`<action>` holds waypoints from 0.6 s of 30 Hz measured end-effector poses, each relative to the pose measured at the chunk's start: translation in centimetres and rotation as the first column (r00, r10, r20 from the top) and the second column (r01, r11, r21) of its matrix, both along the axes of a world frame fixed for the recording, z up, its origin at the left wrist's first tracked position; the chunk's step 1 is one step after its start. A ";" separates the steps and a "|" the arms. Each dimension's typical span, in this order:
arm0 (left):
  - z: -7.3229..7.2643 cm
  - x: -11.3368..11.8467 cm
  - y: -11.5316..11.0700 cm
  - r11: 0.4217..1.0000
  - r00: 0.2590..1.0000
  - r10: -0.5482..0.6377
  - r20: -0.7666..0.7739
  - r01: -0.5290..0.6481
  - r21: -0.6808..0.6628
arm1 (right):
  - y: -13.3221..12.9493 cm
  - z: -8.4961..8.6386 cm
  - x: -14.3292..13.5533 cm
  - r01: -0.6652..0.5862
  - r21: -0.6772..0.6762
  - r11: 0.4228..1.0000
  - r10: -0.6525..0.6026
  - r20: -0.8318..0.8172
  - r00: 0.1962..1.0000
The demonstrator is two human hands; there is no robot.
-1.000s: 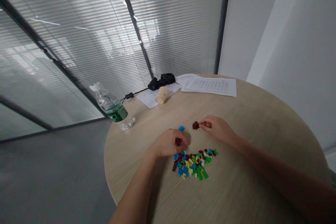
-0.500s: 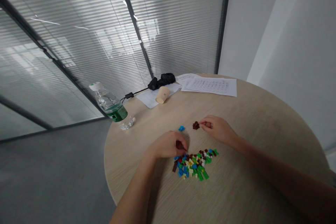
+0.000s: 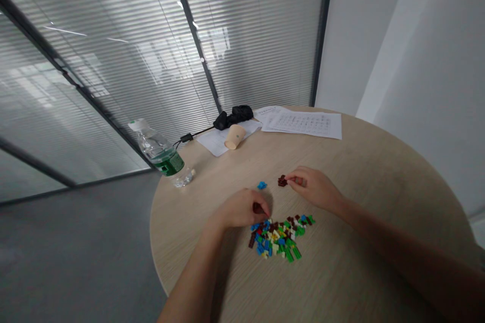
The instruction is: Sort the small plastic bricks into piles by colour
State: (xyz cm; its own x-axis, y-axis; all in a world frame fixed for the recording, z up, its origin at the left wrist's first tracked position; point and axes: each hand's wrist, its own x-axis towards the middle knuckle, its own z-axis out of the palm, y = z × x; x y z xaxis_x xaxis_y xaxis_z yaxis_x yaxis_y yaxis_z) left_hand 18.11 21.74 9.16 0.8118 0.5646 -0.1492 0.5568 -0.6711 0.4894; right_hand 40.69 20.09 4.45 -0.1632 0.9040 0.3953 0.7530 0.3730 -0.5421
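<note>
A mixed heap of small toy building bricks (image 3: 278,237) in blue, green, brown, cream, yellow, white and red lies on the round wooden table (image 3: 341,272). At the heap's far left edge, my left hand (image 3: 244,208) has its thumb and fingers pinched together; what lies between the tips is hidden. My right hand (image 3: 312,186) is farther back, its fingertips closed together against a small cluster of brown bricks (image 3: 282,180). Whether it grips one of them is too small to tell. A few blue bricks (image 3: 261,185) sit in a separate group left of the brown cluster.
A clear bottle with a green label (image 3: 169,162) stands at the table's left edge. Toward the back are a paper cup (image 3: 234,137) lying on its side, a black bundle (image 3: 241,112) with a cord, and printed sheets (image 3: 303,123). Glass panels with blinds (image 3: 257,50) rise behind.
My right hand has shifted slightly left, its fingertips now closer against the brown cluster. My left hand stays pinched at the heap's edge, almost unmoved.
</note>
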 end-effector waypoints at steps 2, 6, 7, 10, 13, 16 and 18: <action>0.0 0.1 0.0 1.000 1.000 -0.006 -0.011 0.006 -0.004 | -0.1 0.2 -0.1 -0.001 0.003 1.000 0.001 -0.004 1.000; 0.0 0.3 -0.2 1.000 1.000 -0.016 -0.004 0.016 -0.008 | -0.4 0.5 -0.3 -0.008 -0.002 1.000 0.008 -0.024 1.000; 0.0 0.3 -0.2 1.000 1.000 -0.020 0.001 0.020 -0.007 | -0.4 0.5 -0.3 -0.009 -0.004 1.000 0.009 -0.025 1.000; -0.1 0.4 -0.3 1.000 0.999 -0.028 0.017 0.028 -0.006 | -0.4 0.5 -0.3 -0.011 -0.006 1.000 0.011 -0.022 1.000; -0.2 0.4 -0.2 1.000 1.000 -0.018 0.022 0.019 -0.015 | -0.4 0.7 -0.2 -0.016 0.018 1.000 0.016 -0.025 1.000; -0.1 0.2 0.1 0.998 0.997 0.056 0.057 -0.055 -0.010 | -0.6 1.1 -0.4 -0.055 0.050 0.997 0.056 -0.032 0.998; 0.0 0.0 0.3 0.992 0.987 0.118 0.108 -0.122 0.027 | -1.0 1.5 -0.8 -0.111 0.034 0.993 0.113 -0.057 0.992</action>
State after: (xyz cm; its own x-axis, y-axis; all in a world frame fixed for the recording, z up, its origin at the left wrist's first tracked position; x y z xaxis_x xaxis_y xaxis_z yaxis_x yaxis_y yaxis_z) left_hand 18.14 22.05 9.17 0.7479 0.6622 -0.0459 0.5806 -0.6192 0.5286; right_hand 39.87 19.05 5.91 -0.2385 0.8684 0.4348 0.6723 0.4707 -0.5713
